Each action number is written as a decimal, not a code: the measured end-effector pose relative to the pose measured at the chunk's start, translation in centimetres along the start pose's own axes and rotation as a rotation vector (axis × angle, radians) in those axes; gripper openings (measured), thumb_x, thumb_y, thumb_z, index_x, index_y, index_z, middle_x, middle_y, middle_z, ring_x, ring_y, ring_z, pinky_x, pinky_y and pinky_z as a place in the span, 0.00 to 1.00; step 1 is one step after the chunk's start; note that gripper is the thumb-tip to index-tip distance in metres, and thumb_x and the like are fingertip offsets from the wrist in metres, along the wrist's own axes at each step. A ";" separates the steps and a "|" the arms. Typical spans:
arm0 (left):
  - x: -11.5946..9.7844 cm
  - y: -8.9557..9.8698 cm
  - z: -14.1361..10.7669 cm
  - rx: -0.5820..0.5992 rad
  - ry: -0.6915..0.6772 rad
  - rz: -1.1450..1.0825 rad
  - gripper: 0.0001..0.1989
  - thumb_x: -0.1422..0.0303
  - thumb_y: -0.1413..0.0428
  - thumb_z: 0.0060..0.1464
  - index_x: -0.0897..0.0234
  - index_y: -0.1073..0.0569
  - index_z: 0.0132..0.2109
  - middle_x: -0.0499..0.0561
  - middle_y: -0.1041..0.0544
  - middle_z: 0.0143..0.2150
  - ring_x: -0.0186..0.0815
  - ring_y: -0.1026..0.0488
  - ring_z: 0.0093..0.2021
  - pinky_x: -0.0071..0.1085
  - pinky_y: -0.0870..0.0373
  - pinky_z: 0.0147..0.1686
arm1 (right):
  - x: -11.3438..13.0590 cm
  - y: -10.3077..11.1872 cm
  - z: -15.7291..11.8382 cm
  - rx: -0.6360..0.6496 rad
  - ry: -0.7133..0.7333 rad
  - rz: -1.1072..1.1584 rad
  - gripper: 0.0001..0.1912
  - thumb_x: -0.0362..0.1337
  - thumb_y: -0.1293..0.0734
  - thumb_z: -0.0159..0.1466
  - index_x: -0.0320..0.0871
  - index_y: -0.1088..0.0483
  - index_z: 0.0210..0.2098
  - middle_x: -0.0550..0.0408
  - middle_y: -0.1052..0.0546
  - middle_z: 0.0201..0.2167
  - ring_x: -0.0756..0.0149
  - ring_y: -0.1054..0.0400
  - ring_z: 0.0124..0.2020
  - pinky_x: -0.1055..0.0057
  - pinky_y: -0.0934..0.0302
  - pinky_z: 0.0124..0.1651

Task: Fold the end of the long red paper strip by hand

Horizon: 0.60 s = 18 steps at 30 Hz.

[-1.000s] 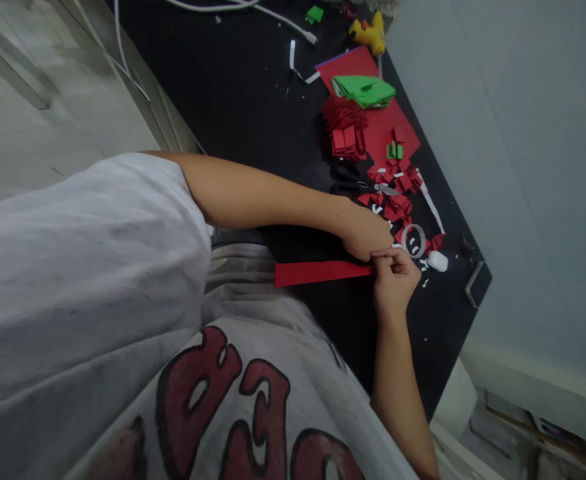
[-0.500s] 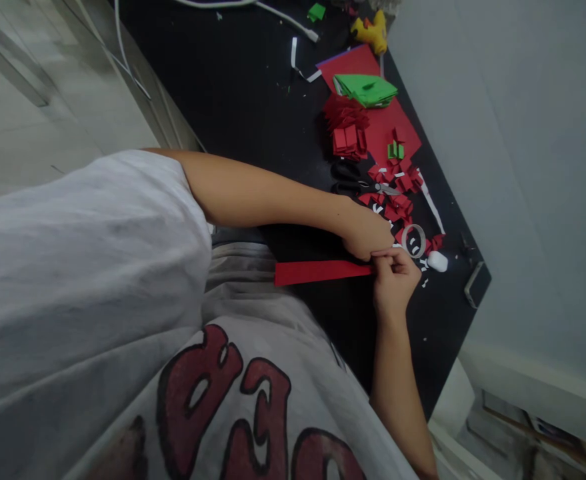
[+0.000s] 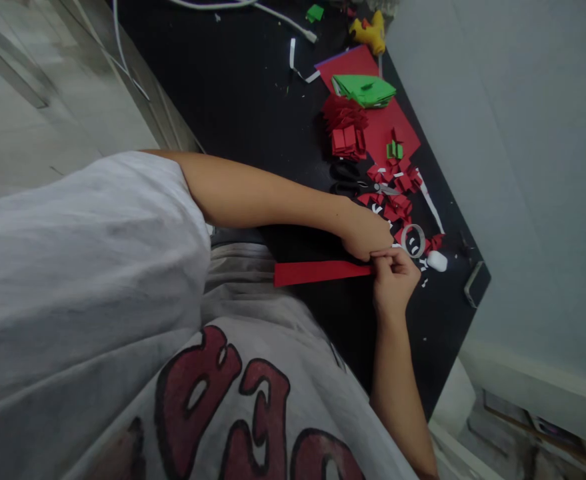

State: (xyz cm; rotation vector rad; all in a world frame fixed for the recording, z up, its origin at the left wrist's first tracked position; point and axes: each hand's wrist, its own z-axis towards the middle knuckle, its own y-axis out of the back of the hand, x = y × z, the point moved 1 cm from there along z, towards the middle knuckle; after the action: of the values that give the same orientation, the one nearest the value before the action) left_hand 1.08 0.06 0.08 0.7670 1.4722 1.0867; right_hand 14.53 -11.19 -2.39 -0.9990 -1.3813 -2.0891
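Red paper, a long narrow strip, lies between the person's hands and shirt, its far end at the right hand and its wider, loose end pointing back to the body, over the near edge of the worktop. The right fingers are narrow, pinching that far end; the left hand is bent down just beside it, fingertips meeting (its fingers are turned under, so I cannot tell whether they grip anything). The strip's long axis runs roughly along the left forearm, near it. Beyond the hands lie scissors and a pale ring.
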 end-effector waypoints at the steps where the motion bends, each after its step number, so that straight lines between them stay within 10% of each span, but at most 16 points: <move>1: 0.0 0.0 0.0 -0.002 0.000 -0.006 0.12 0.69 0.40 0.60 0.64 0.16 0.49 0.62 0.18 0.46 0.44 0.24 0.41 0.38 0.33 0.45 | 0.0 0.0 0.0 -0.002 0.001 0.003 0.06 0.40 0.31 0.54 0.45 0.26 0.24 0.65 0.41 0.16 0.71 0.47 0.22 0.71 0.50 0.30; 18: 0.1 -0.2 0.3 -0.056 0.007 -0.060 0.08 0.70 0.37 0.55 0.63 0.16 0.42 0.60 0.17 0.42 0.42 0.25 0.38 0.38 0.34 0.44 | -0.1 0.0 0.0 -0.001 -0.009 0.019 0.05 0.39 0.31 0.54 0.45 0.26 0.24 0.65 0.41 0.16 0.72 0.48 0.22 0.71 0.50 0.30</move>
State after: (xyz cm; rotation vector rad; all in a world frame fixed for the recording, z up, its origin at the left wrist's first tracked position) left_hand 1.39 0.17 -0.18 0.6763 1.4555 1.0816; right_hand 14.57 -11.24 -2.44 -1.0198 -1.3700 -2.0736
